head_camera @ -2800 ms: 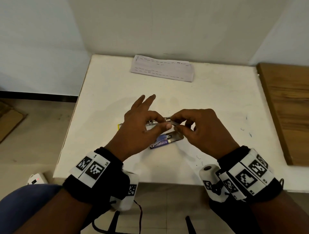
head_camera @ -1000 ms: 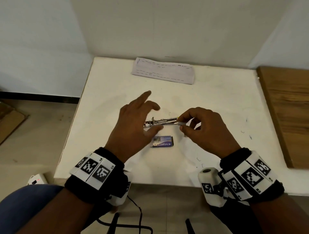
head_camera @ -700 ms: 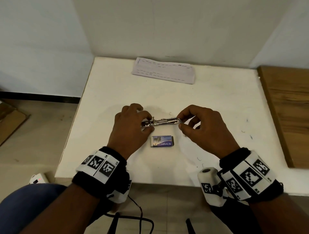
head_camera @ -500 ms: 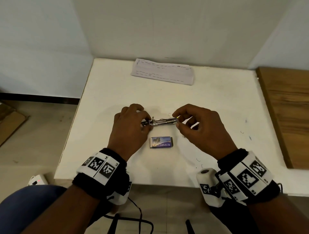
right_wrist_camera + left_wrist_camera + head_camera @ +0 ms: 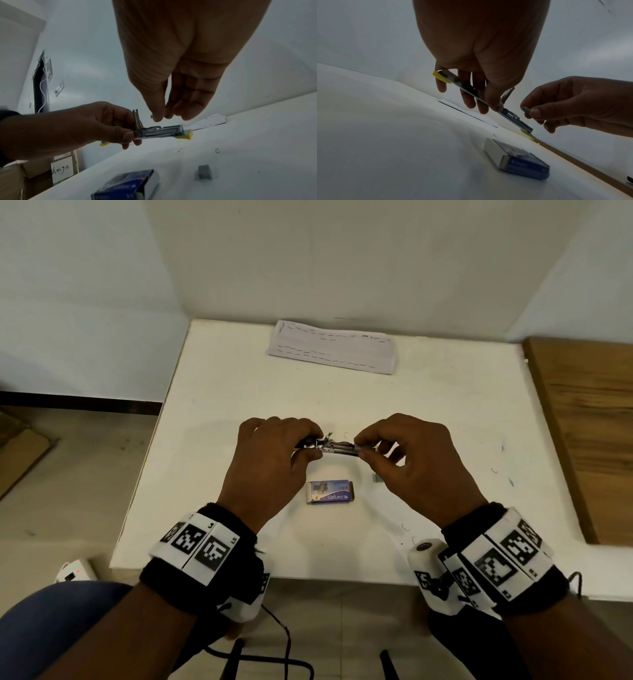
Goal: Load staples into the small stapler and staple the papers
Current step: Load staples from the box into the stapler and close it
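Two hands at work above the white table (image 5: 239,378), item by item. Left hand (image 5: 263,470) — fingers and thumb curled round the hinge end of the small stapler (image 5: 334,446), held in the air with its magazine open and the top arm tilted up; right hand (image 5: 418,460) — thumb and forefinger pinching a short strip of staples (image 5: 526,109) just beside the open channel, not yet seated. Staple box (image 5: 330,492) — open, on the table below the hands; spare staple block (image 5: 205,171) and loose staples lie near it; papers (image 5: 334,349) — at the far edge, untouched. Risks, as judged: strip breaks or drops if pinched askew; strip rides over the channel wall and jams; sprung arm snaps down on a fingertip if the left grip slackens.
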